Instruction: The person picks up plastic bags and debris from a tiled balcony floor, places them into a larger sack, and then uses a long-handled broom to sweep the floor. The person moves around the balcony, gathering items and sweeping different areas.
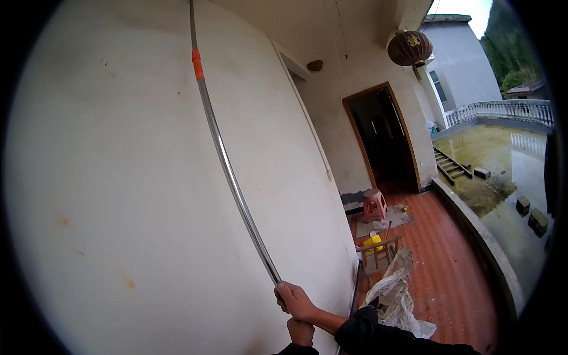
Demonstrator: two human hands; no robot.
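Observation:
A telescopic metal pole [235, 186] with an orange locking collar [197, 65] rises in front of a white plastered wall [133, 177]. It looks bent by the lens, and its upper end runs to the top edge of the view. Around its lower part, my right hand [293, 301] is closed, thumb along the shaft. Just below, my left hand [300, 331] is balled in a fist, apparently round the pole's butt, which the hands hide. Both arms wear dark sleeves.
Along the wall stand a wooden chair [381, 250], a white plastic sheet [395, 297] and a pink plastic stool [375, 205]. Behind is a doorway [381, 137]. A lantern [410, 48] hangs high on the right. A low kerb [479, 244] separates the red floor [439, 275] from a wet terrace.

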